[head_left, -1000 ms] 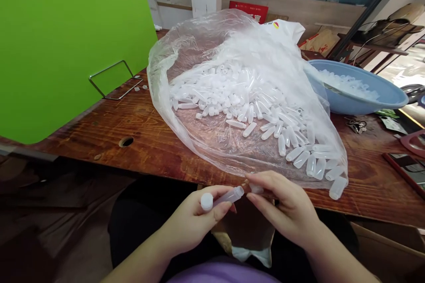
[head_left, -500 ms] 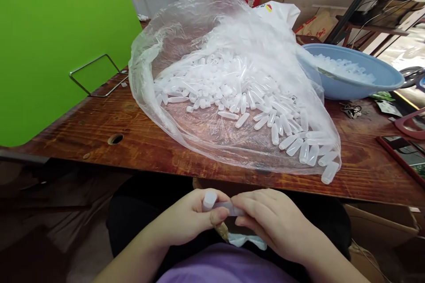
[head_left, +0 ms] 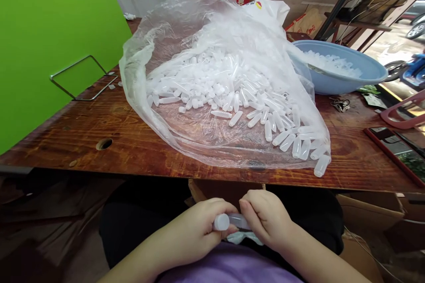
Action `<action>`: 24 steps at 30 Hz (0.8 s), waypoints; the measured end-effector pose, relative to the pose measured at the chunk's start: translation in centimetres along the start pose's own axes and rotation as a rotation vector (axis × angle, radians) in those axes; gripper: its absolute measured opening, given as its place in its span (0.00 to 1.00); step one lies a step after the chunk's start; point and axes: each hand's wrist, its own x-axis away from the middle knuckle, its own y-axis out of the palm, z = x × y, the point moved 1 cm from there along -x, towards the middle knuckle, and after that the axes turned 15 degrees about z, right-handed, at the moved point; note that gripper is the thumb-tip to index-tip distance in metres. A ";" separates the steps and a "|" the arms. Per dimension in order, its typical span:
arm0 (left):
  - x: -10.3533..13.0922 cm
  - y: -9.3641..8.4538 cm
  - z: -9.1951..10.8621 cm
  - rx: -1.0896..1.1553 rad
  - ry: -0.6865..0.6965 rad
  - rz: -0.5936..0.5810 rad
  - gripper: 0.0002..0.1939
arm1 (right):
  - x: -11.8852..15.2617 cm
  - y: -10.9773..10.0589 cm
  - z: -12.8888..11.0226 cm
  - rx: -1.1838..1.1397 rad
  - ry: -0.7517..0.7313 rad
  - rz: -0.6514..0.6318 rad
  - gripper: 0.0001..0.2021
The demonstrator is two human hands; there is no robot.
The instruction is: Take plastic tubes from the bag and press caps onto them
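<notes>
Over my lap, just off the table's front edge, my left hand (head_left: 202, 225) is closed around a white round-ended plastic piece (head_left: 221, 222). Its fingers also grip one end of a translucent plastic tube (head_left: 238, 220), lying level between my hands. My right hand (head_left: 267, 219) is curled around the tube's other end, which its fingers hide. Whether the two pieces are joined cannot be made out. On the table ahead, a clear plastic bag (head_left: 199, 152) lies open with a heap of similar small translucent pieces (head_left: 212, 84) inside, several spread towards its right front corner.
A blue basin (head_left: 348, 84) with more translucent pieces stands at the back right. Keys (head_left: 340, 105) and a red-edged phone-like object (head_left: 395, 150) lie on the right. A green panel (head_left: 56, 44) and a wire stand (head_left: 71, 68) are on the left. Cardboard boxes (head_left: 368, 208) sit below the table.
My right hand has curled more tightly over the tube's end. My left hand has turned, so the round end now faces the camera. The view has shifted slightly to the right.
</notes>
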 end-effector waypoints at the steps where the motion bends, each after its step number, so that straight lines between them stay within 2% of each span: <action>1: 0.1 0.1 0.0 0.013 -0.024 0.001 0.10 | 0.1 0.1 0.1 -0.025 0.011 0.019 0.21; 5: 0.0 0.3 -0.4 0.093 -0.094 0.080 0.13 | 0.5 0.8 0.4 -0.044 -0.009 0.075 0.19; 8: -0.2 0.6 -0.8 0.067 -0.060 0.083 0.13 | 0.5 1.4 0.7 0.078 0.123 -0.038 0.23; 10: -0.4 0.7 -0.9 0.043 -0.054 0.125 0.13 | 0.3 1.6 0.9 0.138 0.233 -0.118 0.27; 11: -0.4 0.7 -0.9 0.046 -0.064 0.148 0.13 | 0.2 1.6 0.9 0.145 0.236 -0.121 0.28; 13: -0.5 0.5 -0.8 0.073 -0.090 0.152 0.14 | 0.1 1.3 0.9 0.120 0.105 -0.050 0.28; 15: -0.4 0.4 -0.5 0.090 -0.091 0.101 0.14 | 0.1 1.1 0.8 0.106 -0.095 0.034 0.26; 17: -0.2 0.5 -0.2 0.070 -0.051 0.039 0.12 | 0.3 1.1 0.7 0.109 -0.197 0.058 0.25; 19: -0.1 0.8 -0.2 0.024 -0.002 0.033 0.10 | 0.4 1.5 0.6 0.110 -0.094 0.018 0.27; 22: -0.1 1.4 -0.7 -0.088 0.039 0.106 0.09 | 0.6 2.5 0.6 0.071 0.227 -0.159 0.28; 24: -0.3 1.6 -1.1 -0.146 0.037 0.125 0.10 | 0.7 2.5 0.5 0.070 0.295 -0.235 0.29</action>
